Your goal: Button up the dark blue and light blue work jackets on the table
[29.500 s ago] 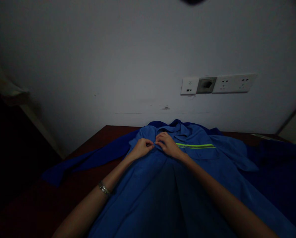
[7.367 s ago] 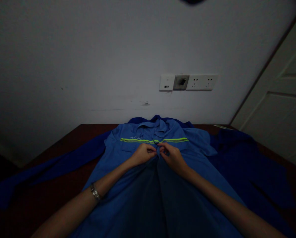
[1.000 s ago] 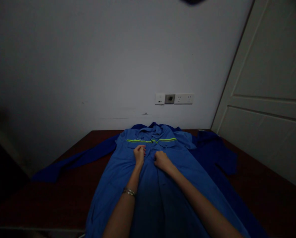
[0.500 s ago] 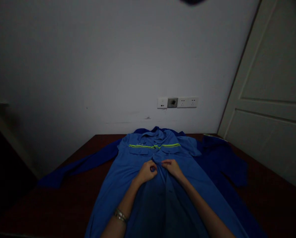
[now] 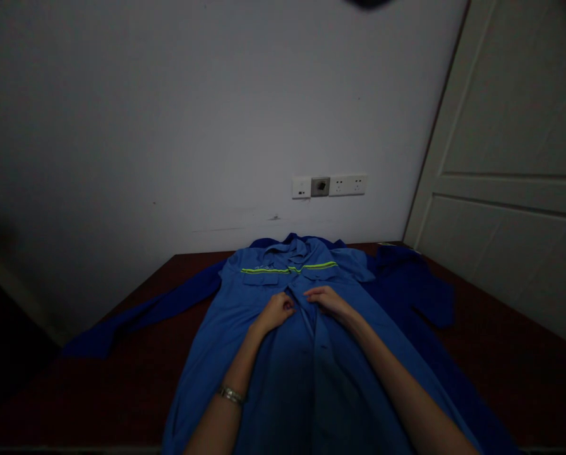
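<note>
A light blue short-sleeved work shirt [image 5: 245,328] with a yellow-green stripe across the chest lies face up, its collar toward the wall. Both hands are at its front opening, just below the chest pockets. My left hand [image 5: 277,311] is closed, pinching the left front edge. Opposite it, my right hand [image 5: 329,301] has thumb and fingers pinched on the right front edge. A gap shows between the two edges there. Lower down, the button placket [image 5: 321,366] runs toward me. Beneath the shirt lies a darker blue long-sleeved garment [image 5: 410,284], its sleeves spread to both sides.
The clothes lie on a dark red-brown table [image 5: 145,404]. A pale wall [image 5: 216,126] with a row of sockets [image 5: 348,185] rises behind it. At the right stands a light panelled door [image 5: 510,189]. Something dark stands at the left edge.
The view has shifted slightly. My hands have moved a little apart at the opening, and the right fingers look slightly more extended. The garments lie as before.
</note>
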`<move>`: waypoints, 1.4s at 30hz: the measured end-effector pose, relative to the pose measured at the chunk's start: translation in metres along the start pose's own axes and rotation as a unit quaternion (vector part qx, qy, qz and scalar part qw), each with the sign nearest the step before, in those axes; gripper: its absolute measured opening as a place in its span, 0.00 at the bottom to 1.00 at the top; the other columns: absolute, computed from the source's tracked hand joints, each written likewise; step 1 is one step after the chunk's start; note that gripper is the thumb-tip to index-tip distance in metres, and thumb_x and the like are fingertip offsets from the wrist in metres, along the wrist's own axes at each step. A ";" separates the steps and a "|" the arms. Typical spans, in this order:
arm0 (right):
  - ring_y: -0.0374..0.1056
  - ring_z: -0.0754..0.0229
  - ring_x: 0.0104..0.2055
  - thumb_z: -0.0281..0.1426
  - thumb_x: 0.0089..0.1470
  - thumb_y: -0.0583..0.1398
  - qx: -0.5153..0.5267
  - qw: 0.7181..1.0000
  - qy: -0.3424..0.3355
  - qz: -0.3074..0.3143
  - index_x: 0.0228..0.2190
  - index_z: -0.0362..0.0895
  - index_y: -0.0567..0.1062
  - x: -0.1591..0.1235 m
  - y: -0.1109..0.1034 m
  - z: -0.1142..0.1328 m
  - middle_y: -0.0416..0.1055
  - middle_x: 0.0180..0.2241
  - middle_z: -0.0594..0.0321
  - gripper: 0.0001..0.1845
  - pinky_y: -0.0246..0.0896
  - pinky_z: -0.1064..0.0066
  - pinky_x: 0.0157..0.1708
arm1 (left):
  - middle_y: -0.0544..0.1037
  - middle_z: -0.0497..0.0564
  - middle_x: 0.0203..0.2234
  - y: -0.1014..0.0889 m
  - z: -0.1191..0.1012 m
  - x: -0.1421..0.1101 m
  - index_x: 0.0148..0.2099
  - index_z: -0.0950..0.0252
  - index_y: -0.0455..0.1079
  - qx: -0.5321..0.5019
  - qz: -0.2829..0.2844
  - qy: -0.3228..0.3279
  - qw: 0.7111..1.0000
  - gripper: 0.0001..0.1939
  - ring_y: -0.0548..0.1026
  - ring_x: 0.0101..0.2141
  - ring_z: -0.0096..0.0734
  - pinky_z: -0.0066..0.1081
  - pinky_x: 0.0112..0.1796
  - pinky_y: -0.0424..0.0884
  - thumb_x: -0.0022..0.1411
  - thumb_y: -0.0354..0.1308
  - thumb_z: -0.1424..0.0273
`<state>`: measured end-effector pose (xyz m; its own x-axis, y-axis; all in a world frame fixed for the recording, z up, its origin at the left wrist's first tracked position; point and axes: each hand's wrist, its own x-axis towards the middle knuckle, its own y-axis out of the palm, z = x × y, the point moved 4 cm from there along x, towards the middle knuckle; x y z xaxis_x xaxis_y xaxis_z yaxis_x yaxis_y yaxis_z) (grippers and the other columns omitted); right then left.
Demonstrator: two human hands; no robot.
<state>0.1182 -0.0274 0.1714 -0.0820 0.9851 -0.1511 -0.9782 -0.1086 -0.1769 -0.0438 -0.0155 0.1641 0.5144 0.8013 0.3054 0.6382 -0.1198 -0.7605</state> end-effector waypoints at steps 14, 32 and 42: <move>0.67 0.65 0.35 0.17 0.27 0.53 0.103 0.983 -0.040 0.144 0.42 0.45 0.71 -0.033 -0.002 0.026 0.72 0.42 0.62 0.34 0.56 0.81 0.24 | 0.68 0.44 0.21 -0.019 -0.006 -0.007 0.34 0.70 0.68 -0.135 -0.021 -0.003 0.991 0.09 0.66 0.23 0.22 0.21 0.25 0.61 0.46 0.55 0.73; 0.64 0.65 0.22 0.19 0.31 0.53 0.090 0.995 -0.031 -0.017 0.28 0.39 0.76 -0.038 -0.023 0.000 0.73 0.24 0.60 0.19 0.55 0.78 0.19 | 0.67 0.43 0.16 0.006 -0.018 -0.015 0.29 0.70 0.67 -0.218 0.021 -0.067 0.973 0.07 0.67 0.19 0.21 0.21 0.23 0.62 0.42 0.57 0.79; 0.60 0.70 0.19 0.24 0.35 0.60 0.042 0.998 -0.020 -0.030 0.28 0.39 0.73 -0.042 -0.034 -0.012 0.68 0.19 0.67 0.11 0.55 0.78 0.19 | 0.68 0.43 0.15 0.014 -0.012 -0.016 0.28 0.71 0.68 -0.242 0.033 -0.069 0.967 0.08 0.66 0.19 0.22 0.22 0.23 0.62 0.40 0.58 0.78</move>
<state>0.1571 -0.0672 0.1722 -0.0289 0.9943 -0.1025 -0.9941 -0.0393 -0.1013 -0.0363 -0.0372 0.1557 0.5038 0.8489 0.1599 0.8167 -0.4078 -0.4082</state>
